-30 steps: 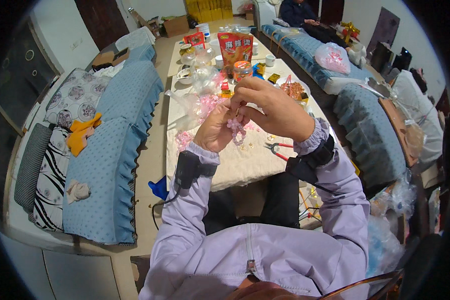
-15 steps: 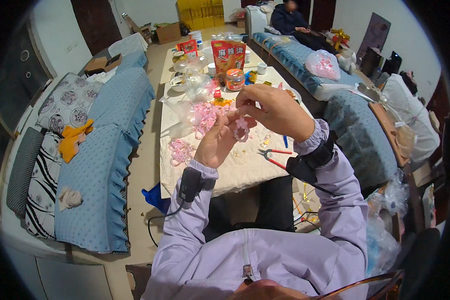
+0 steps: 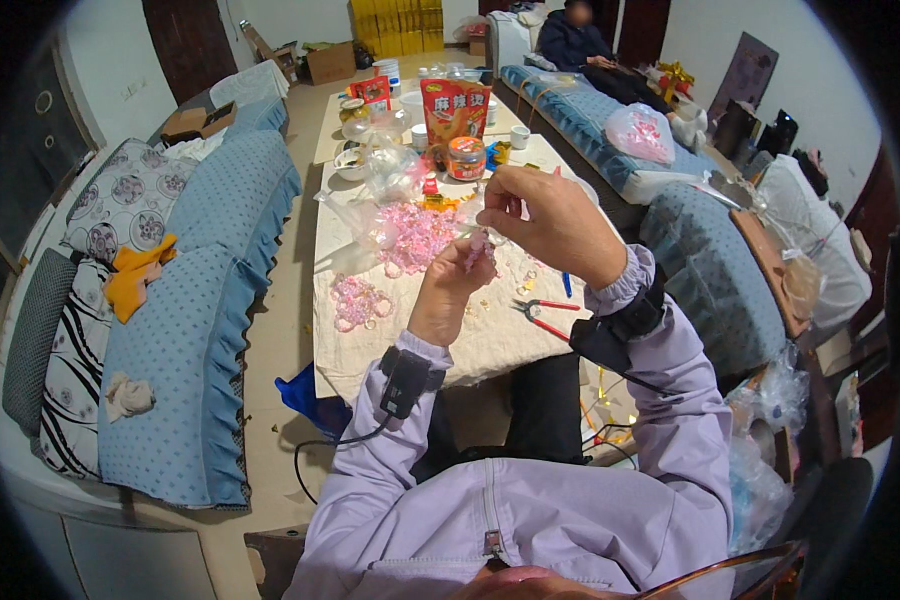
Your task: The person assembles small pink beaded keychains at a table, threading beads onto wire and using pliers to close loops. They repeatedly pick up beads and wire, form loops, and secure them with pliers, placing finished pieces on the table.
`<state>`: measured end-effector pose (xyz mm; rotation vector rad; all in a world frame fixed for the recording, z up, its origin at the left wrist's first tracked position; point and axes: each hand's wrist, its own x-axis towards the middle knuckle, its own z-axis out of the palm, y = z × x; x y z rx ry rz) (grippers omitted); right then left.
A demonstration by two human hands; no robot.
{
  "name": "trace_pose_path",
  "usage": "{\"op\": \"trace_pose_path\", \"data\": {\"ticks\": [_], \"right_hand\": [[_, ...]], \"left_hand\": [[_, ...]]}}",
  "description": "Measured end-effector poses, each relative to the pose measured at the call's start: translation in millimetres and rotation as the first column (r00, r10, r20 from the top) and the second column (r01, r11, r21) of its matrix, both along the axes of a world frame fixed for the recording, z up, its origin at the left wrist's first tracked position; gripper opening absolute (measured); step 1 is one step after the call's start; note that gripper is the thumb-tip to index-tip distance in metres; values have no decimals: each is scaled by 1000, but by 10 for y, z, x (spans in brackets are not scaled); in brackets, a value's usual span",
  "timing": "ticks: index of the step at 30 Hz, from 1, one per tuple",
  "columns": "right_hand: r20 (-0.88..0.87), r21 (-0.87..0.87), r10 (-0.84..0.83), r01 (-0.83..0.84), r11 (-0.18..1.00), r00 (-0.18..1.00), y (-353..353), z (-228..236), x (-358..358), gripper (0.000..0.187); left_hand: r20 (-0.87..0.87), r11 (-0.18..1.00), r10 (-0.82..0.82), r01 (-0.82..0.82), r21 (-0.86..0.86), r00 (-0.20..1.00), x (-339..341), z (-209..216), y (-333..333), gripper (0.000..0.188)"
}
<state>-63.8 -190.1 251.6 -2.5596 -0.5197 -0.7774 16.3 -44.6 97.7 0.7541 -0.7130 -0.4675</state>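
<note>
Clock read from mid-view, 12 at the far wall.

Left sofa [image 3: 210, 330] at 9 — blue dotted cover, with a patterned cushion [image 3: 135, 190] leaning at its back and a yellow cloth [image 3: 138, 278] on it. Table [image 3: 370, 350] runs from the centre up to 12, cream cloth over its near end. Far right sofa [image 3: 570, 90] at 1, blue cover, another person [image 3: 580, 45] sitting on its far end. Near right sofa [image 3: 725, 265] at 3, same blue.

Lilac jacket [image 3: 540, 520] on the wearer fills 6; black boxes strapped round both wrists. Clear bag [image 3: 638, 130] with pink stuff inside sits on the far right sofa, between 1 and 2. Red pouch [image 3: 457, 105] stands upright at 12, jar [image 3: 466, 160] just in front of it.

Right hand [image 3: 558, 220] at 2, in the air over the table: thumb and fingers curled in, tips close. Can't tell whether they pinch anything. Left hand [image 3: 447, 288] just left of centre, thumb and fingers clamped on the beadwork.

Pink bead pile [image 3: 415, 238] on the cloth at 11; smaller bead heap [image 3: 358, 303] at 9, apart from it. Red-handled pliers [image 3: 548, 312] lie on the cloth at 3, near the table edge. Beadwork [image 3: 480, 258] — pink, small — is up in the left fingertips at 1, just below the right fingertips; can't tell if those touch it. Blue stick [image 3: 567, 285] at 3, near the pliers. Tiny gold bits [image 3: 530, 278] scattered between beadwork and stick.
</note>
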Motion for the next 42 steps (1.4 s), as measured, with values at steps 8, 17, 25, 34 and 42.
{"op": "trace_pose_path", "data": {"ticks": [8,17,25,34,42], "right_hand": [[-76,98,4,4,995,997,34,-69,47,18],[-108,74,14,-6,997,994,18,-195,88,19],[-239,266,74,-7,964,968,8,-270,89,16],[-371,349,223,-87,933,901,14,-216,38,11],[-179,169,270,-241,956,946,-8,-239,9,12]], "left_hand": [[-206,988,151,-144,52,967,-122,117,11,25],[-63,965,202,-187,185,977,-99,150,112,21],[43,877,472,-474,74,880,-246,216,-11,13],[5,875,462,-456,163,887,-273,286,131,14],[-254,991,94,-115,-68,962,-243,264,170,17]]}}
